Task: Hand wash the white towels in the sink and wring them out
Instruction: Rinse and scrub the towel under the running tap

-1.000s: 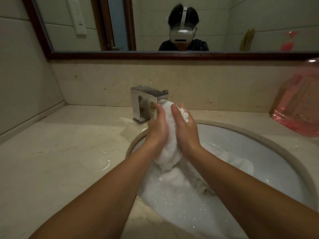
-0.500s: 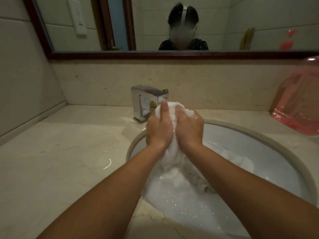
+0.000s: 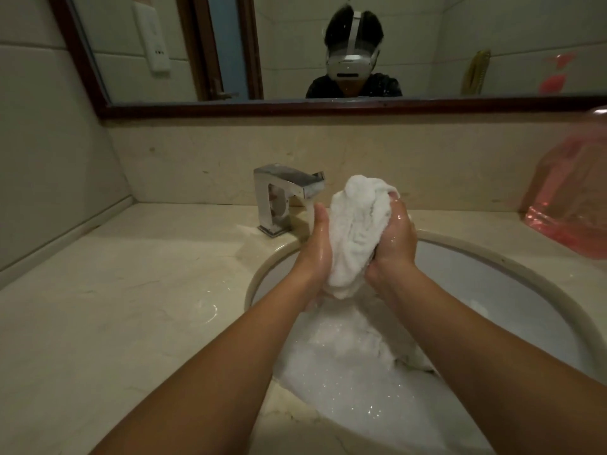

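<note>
My left hand [image 3: 317, 254] and right hand [image 3: 394, 246] clasp the bunched white towel [image 3: 356, 231] above the sink's [image 3: 499, 257] far rim. It's sodden, soft and soapy, so probably heavy and slippery. I'd grip its middle firmly.

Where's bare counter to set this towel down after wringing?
Countertop left of the sink, between faucet and left wall, is bare, wet near the rim. Right side is crowded by the pink container; the towel hangs over its suds.
</note>
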`<state>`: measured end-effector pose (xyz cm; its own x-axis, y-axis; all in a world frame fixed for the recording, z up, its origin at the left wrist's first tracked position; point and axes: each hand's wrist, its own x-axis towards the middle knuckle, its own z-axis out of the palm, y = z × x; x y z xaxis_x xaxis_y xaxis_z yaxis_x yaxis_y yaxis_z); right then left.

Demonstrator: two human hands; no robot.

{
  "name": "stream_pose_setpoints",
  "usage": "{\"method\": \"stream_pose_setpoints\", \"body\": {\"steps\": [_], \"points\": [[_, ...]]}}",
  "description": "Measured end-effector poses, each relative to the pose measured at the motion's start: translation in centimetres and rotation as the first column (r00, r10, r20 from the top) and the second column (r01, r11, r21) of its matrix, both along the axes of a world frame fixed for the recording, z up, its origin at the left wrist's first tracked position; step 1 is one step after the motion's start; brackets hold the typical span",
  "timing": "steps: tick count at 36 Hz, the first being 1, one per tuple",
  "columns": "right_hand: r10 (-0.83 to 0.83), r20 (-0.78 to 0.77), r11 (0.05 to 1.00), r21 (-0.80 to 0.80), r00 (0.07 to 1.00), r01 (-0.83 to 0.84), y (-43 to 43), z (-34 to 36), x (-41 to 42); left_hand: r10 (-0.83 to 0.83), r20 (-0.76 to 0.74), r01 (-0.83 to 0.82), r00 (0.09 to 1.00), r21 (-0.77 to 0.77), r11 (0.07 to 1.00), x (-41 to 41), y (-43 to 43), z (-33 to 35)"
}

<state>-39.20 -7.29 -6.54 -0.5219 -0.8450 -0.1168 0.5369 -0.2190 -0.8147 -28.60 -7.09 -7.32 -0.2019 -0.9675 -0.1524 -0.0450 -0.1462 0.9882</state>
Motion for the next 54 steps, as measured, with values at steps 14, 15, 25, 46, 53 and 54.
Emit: {"method": "stream_pose_setpoints", "body": {"steps": [14,15,25,46,53,54], "points": [[0.243,-0.320,0.966,-0.003,0.916,-0.258,0.9,0.0,0.8,0.139,-0.258,-0.157,0.956,-0.050,0.986,0.2,-2.7,-2.6],[0.236,-0.348,0.968,0.005,0.907,-0.250,1.1,0.0,0.8,0.116,-0.283,-0.143,0.952,-0.078,0.987,0.2,-2.2,-2.2],[0.200,-0.390,0.975,-0.007,0.899,-0.220,2.8,0.7,2.4,0.213,-0.279,-0.277,0.937,-0.216,0.936,0.4,0.9,-0.4],[-0.049,-0.462,0.994,0.061,0.886,0.086,1.9,0.3,2.4,0.416,-0.032,-0.397,0.909,-0.373,0.839,-0.6,3.1,1.4],[-0.051,-0.467,0.991,0.087,0.883,0.104,1.8,-0.3,2.2,0.391,0.014,-0.355,0.920,-0.389,0.850,-0.6,2.5,0.9],[-0.053,-0.466,0.990,0.091,0.883,0.107,1.7,-0.4,2.3,0.374,0.023,-0.335,0.927,-0.395,0.856,-0.6,2.3,0.7]]}}
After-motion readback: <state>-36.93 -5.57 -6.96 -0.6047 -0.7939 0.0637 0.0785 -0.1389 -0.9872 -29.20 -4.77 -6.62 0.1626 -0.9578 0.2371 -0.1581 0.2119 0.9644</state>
